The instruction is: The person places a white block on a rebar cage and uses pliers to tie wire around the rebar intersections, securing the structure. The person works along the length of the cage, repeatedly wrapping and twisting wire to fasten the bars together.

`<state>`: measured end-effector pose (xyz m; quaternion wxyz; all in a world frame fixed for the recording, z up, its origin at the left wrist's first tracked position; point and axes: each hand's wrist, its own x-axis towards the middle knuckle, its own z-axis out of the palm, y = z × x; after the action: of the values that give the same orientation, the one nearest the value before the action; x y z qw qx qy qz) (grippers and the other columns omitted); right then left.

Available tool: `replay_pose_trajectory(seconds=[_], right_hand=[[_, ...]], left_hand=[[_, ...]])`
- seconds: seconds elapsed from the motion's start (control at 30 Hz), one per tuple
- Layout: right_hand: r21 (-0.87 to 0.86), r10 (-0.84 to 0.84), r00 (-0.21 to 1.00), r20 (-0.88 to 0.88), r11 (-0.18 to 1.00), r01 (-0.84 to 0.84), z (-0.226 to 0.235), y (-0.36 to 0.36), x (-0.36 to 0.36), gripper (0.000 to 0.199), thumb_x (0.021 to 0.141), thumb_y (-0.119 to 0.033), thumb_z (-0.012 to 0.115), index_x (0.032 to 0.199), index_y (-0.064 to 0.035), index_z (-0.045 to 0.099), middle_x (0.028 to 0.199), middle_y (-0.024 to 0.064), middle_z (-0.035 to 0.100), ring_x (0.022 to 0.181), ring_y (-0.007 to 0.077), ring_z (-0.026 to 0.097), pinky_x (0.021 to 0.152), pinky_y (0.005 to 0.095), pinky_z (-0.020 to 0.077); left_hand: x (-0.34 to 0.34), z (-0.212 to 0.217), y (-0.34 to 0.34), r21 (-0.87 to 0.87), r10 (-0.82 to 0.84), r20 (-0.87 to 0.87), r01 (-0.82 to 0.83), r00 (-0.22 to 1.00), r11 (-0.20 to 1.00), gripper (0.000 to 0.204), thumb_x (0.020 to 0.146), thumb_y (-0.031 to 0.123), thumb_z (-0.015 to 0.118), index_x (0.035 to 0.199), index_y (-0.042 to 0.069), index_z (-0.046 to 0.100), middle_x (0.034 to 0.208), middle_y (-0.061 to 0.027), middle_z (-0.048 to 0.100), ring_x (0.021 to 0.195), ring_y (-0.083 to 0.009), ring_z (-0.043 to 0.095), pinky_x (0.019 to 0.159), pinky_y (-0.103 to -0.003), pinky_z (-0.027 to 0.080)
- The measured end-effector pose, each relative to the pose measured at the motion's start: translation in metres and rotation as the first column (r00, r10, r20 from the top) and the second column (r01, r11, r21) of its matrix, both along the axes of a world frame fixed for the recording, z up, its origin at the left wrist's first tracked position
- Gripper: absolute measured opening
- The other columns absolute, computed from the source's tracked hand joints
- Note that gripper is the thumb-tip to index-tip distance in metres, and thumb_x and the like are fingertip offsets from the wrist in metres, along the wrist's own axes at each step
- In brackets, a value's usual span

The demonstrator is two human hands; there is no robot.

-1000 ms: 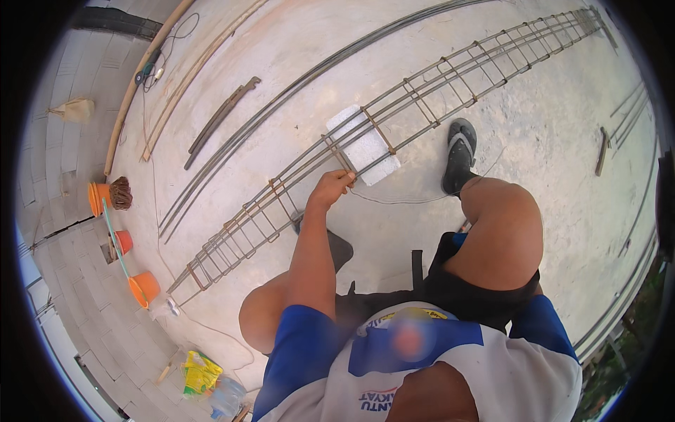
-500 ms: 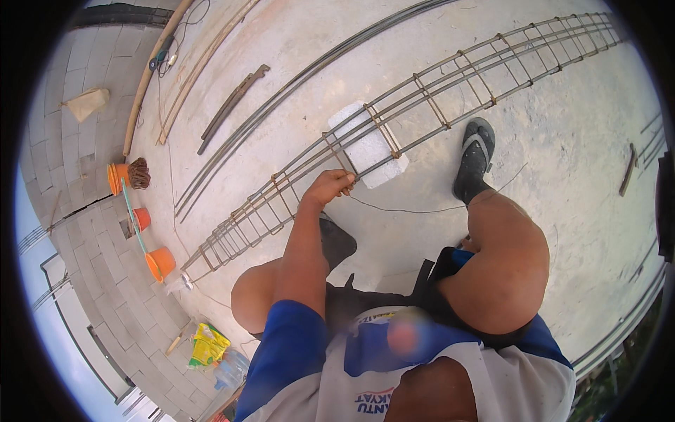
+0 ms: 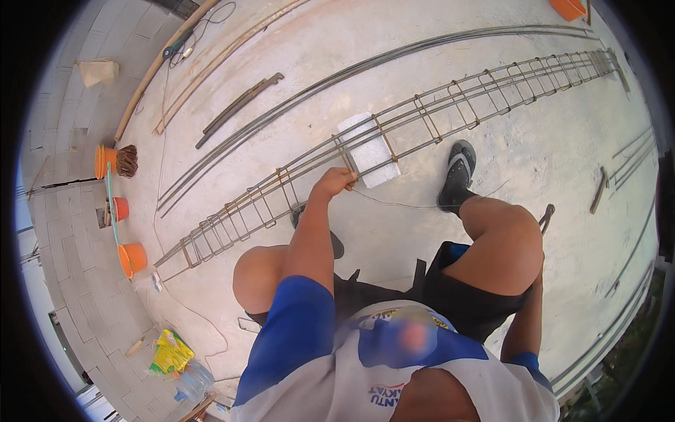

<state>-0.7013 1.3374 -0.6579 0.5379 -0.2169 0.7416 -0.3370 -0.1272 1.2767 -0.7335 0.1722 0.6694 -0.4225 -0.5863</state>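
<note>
A long rebar cage (image 3: pixel 450 105), made of steel bars with square stirrups, lies diagonally across the concrete floor. My left hand (image 3: pixel 333 183) is closed on its near bar at a stirrup, beside a white foam-like block (image 3: pixel 374 156) under the cage. A thin tie wire (image 3: pixel 415 205) trails from the fingers to the right, past my sandalled right foot (image 3: pixel 457 172). My right forearm (image 3: pixel 526 316) passes behind my right knee, which hides the hand. A dark metal tool end (image 3: pixel 547 216) sticks out beyond that knee; I cannot tell whether the hand holds it.
Loose long rebars (image 3: pixel 295 88) run beyond the cage, with short dark metal bars (image 3: pixel 239 109) farther off. Orange buckets (image 3: pixel 132 259) stand along the block wall (image 3: pixel 70 274) at left. A yellow bag (image 3: pixel 171 353) and a clear plastic jug (image 3: pixel 194 383) lie at lower left.
My view has shifted, showing more of the cage's far end. My right forearm and the tool end have come into sight beside the right knee. The left hand stays on the cage.
</note>
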Motion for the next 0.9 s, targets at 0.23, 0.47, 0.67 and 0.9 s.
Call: replay_pose_trajectory(seconds=[0.23, 0.47, 0.67, 0.9], right_hand=[[-0.092, 0.474, 0.717, -0.51, 0.799, -0.594, 0.216, -0.091, 0.088, 0.035, 0.078, -0.015, 0.049, 0.106, 0.0048, 0.056, 0.078, 0.0048, 0.053, 0.068, 0.0139, 0.052, 0.066, 0.0291, 0.0434], [0.361, 0.908, 0.033, -0.418, 0.2, -0.911, 0.191, -0.114, 0.317, 0.046, 0.076, -0.002, 0.046, 0.122, 0.0022, 0.05, 0.087, 0.014, 0.059, 0.057, 0.0204, 0.054, 0.055, 0.0337, 0.0487], [0.698, 0.738, -0.571, -0.36, -0.192, -0.69, 0.061, -0.099, 0.396, 0.026, 0.08, -0.01, 0.051, 0.1, -0.0028, 0.066, 0.103, 0.0166, 0.067, 0.097, 0.0345, 0.064, 0.079, 0.044, 0.0513], [0.789, 0.616, -0.722, -0.314, -0.253, -0.56, 0.034, -0.081, 0.412, 0.026, 0.081, -0.013, 0.055, 0.102, -0.0071, 0.069, 0.104, 0.0119, 0.068, 0.097, 0.0301, 0.065, 0.081, 0.0408, 0.0531]], left_hand=[[-0.027, -0.005, 0.026, -0.345, 0.313, 0.462, -0.156, 0.83, 0.925, 0.031, 0.085, 0.033, 0.062, 0.089, 0.003, 0.068, 0.085, -0.0167, 0.069, 0.081, -0.0315, 0.065, 0.074, -0.041, 0.049], [-0.079, -0.003, 0.071, -0.001, 0.758, -0.084, -0.761, 0.647, 0.649, 0.03, 0.091, 0.031, 0.055, 0.087, 0.002, 0.063, 0.082, -0.0139, 0.07, 0.076, -0.025, 0.067, 0.065, -0.039, 0.049], [-0.092, -0.005, 0.076, 0.18, 0.678, -0.524, -0.711, 0.515, 0.679, 0.023, 0.093, 0.021, 0.051, 0.101, -0.001, 0.055, 0.08, -0.013, 0.069, 0.068, -0.0204, 0.068, 0.055, -0.031, 0.049], [-0.09, -0.017, 0.068, 0.192, 0.642, -0.565, -0.674, 0.519, 0.713, 0.022, 0.092, 0.014, 0.05, 0.101, -0.006, 0.054, 0.084, -0.0194, 0.068, 0.066, -0.0258, 0.07, 0.047, -0.029, 0.048]])
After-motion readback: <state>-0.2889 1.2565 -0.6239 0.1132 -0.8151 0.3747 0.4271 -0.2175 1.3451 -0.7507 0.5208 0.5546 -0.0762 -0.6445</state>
